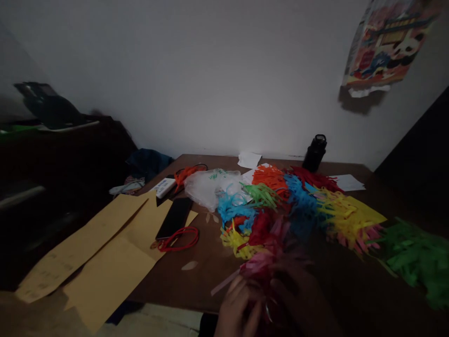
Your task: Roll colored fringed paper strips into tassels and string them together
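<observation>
At the table's near edge, my left hand (238,302) is closed, with its fingers bent round the lower end of a pink paper fringe (259,262). My right hand (298,288) is beside it, dim and smeared by motion, close against the same fringe. A thin shiny curved thing (268,309) shows between the hands; its kind is unclear. Just beyond the hands are bunches of cut paper: red fringe (261,227), yellow fringe (236,243), blue fringe (233,208) and light green fringe (263,195).
Orange fringe (270,180), yellow fringe (338,213) and green fringe (417,257) spread rightward. A black bottle (315,152) stands at the back. Leftward are a clear plastic bag (206,187), a phone (174,217) with a red cord (182,241), and tan paper sheets (115,267) overhanging the edge.
</observation>
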A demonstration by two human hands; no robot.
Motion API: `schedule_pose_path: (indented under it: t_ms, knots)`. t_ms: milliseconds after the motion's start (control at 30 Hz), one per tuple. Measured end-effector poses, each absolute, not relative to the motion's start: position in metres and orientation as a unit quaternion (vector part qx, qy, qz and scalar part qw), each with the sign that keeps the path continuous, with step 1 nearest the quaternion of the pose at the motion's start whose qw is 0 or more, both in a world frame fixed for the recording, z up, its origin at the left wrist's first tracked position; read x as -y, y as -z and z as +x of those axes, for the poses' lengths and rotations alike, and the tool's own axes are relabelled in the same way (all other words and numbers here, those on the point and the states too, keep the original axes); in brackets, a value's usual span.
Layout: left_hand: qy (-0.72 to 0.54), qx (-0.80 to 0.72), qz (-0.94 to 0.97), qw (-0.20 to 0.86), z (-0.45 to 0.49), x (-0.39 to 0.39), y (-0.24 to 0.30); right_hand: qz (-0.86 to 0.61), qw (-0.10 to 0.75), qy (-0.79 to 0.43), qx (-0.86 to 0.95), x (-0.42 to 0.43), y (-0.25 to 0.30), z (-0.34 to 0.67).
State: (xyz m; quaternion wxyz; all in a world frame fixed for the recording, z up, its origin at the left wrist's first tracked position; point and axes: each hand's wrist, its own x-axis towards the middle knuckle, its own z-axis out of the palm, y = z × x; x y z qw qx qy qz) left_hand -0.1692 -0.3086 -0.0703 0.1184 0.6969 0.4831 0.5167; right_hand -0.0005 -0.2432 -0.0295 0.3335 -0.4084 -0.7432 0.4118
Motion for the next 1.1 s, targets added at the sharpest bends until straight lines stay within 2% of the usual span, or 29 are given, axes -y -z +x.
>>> schedule_pose_path:
  t_ms: [167, 333, 400, 600, 700, 833, 967, 1100]
  knots:
    - [-0.53, -0.577, 0.592, 0.188, -0.17, 0.311, 0.069, -0.429, 0.348, -0.358, 0.753, 0.236, 0.029, 0.028]
    - [-0.532, -0.608, 0.521, 0.274, -0.171, 0.31, 0.074, -0.333, 0.238, -0.384, 0.827, 0.25, 0.024, 0.029]
    - [-0.536, -0.615, 0.496, 0.297, -0.171, 0.309, 0.076, -0.317, 0.196, -0.352, 0.859, 0.258, 0.032, 0.017]
    - [-0.547, -0.616, 0.442, 0.356, -0.172, 0.309, 0.08, -0.417, 0.123, -0.212, 0.875, 0.269, 0.067, -0.013]
    - [-0.553, -0.619, 0.425, 0.36, -0.172, 0.309, 0.08, -0.431, 0.138, -0.23, 0.862, 0.267, 0.07, -0.011]
    - [-0.558, -0.625, 0.411, 0.359, -0.172, 0.308, 0.078, -0.456, 0.161, -0.315, 0.817, 0.261, 0.057, 0.004]
    - [-0.567, -0.611, 0.416, 0.364, -0.175, 0.311, 0.074, -0.449, 0.232, -0.408, 0.76, 0.26, 0.04, 0.014]
    - [-0.572, -0.587, 0.41, 0.399, -0.176, 0.317, 0.071, -0.413, 0.271, -0.429, 0.756, 0.267, 0.033, 0.005]
